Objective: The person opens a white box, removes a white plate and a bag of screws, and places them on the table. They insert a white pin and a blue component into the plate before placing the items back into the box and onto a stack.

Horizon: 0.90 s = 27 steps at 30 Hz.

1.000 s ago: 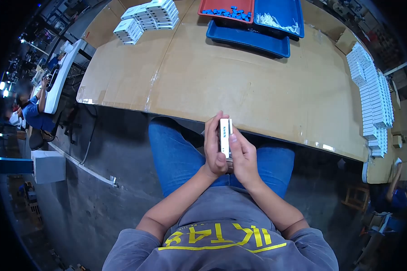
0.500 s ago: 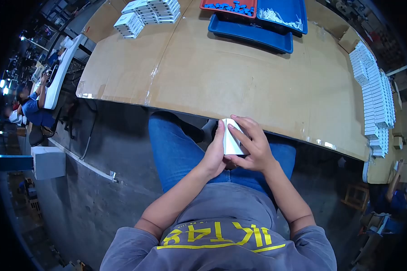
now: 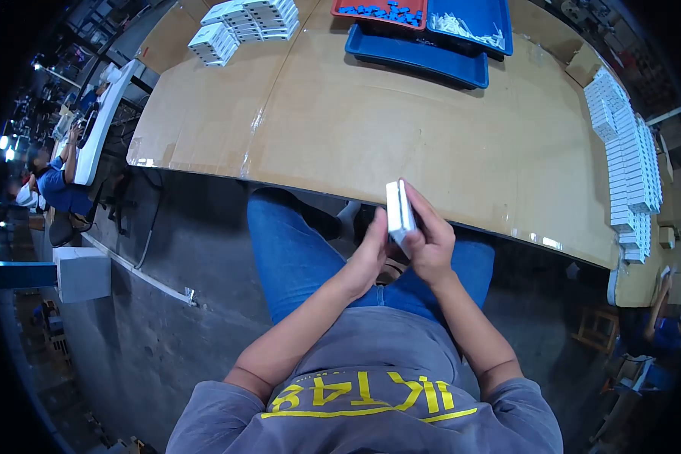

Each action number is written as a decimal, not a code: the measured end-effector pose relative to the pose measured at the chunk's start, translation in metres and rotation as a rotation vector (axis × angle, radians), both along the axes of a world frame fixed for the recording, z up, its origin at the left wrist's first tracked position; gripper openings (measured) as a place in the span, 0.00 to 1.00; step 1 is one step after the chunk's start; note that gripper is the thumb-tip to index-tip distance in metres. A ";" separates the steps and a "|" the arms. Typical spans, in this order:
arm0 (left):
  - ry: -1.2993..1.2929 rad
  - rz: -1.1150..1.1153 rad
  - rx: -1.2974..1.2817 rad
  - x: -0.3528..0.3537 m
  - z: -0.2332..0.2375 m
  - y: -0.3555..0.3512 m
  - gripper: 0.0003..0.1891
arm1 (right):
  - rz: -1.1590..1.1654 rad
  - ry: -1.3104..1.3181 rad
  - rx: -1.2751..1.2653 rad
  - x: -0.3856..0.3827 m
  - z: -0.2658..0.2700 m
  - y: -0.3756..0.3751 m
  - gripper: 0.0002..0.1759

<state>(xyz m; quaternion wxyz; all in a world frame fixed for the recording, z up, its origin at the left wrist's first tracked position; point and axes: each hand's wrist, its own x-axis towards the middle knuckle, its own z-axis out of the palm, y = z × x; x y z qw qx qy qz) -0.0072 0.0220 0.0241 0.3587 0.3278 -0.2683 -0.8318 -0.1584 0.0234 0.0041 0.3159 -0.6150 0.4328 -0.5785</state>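
Grip of the right hand (image 3: 432,246) clamped on a slim white case (image 3: 399,210), thumb against the lower right side. Grip of the left hand (image 3: 365,261) partly hidden, thumb close by the lower left side; contact or gap impossible to tell. Case above the lap, close to the near edge of the desk (image 3: 356,136), a narrow side facing up. Across the desk, a red tray (image 3: 412,4) of small blue parts, beside a blue tray (image 3: 477,9) of slender white parts; nearer, a long blue tray (image 3: 416,57). White stacks (image 3: 242,26) far left, a taller white pile (image 3: 620,151) along the right.
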 end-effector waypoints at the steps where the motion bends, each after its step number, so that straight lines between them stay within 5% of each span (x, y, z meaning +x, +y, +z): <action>1: -0.224 0.078 -0.339 -0.008 -0.017 0.001 0.37 | -0.004 -0.172 0.124 0.008 0.000 0.001 0.40; 2: -0.452 0.157 -0.678 -0.013 -0.030 0.001 0.35 | -0.007 -0.346 0.248 0.012 0.000 0.001 0.39; 6: -0.164 0.182 -0.134 -0.001 -0.019 -0.013 0.29 | 0.079 -0.099 0.235 0.009 0.017 -0.002 0.31; 11: -0.108 0.279 0.062 0.002 0.000 -0.016 0.32 | 0.193 0.352 0.094 -0.001 0.014 0.002 0.31; 17: -0.259 0.276 -0.058 -0.003 -0.035 -0.012 0.34 | 0.098 0.555 -0.103 0.000 -0.007 -0.003 0.28; 27: -0.370 0.294 -0.061 -0.010 -0.035 -0.007 0.31 | 0.036 0.504 -0.187 0.002 -0.036 -0.001 0.25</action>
